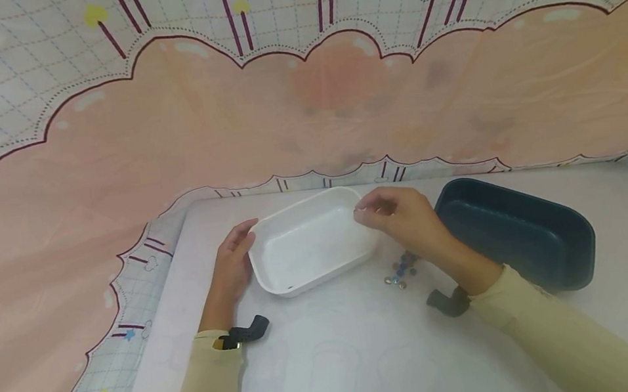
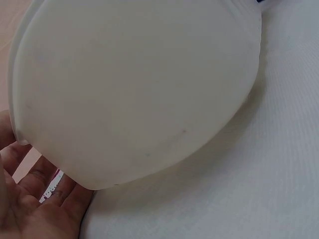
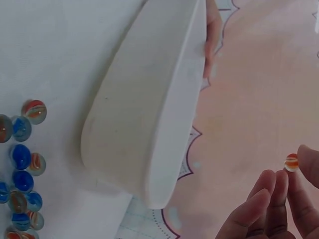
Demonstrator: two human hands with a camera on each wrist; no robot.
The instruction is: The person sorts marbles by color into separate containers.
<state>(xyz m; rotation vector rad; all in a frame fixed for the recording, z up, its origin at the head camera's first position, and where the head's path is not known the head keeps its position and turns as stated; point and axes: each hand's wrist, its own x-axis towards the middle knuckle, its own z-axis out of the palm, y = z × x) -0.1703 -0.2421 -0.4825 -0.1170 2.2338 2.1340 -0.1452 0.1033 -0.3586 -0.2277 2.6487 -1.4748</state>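
Observation:
A white tray, seen from its outer side in the left wrist view, is gripped at its left end by my left hand. Thumb and fingers of my right hand pinch an orange-and-clear marble near the tray's right end. In the right wrist view the hand is apart from the tray. Several marbles, blue ones and orange-streaked ones, lie on the white surface beside the tray.
A dark blue tray stands on the white tabletop at the right, partly behind the right forearm. Behind the table hangs a peach and white patterned cloth. Dark wrist-mounted devices are on both wrists.

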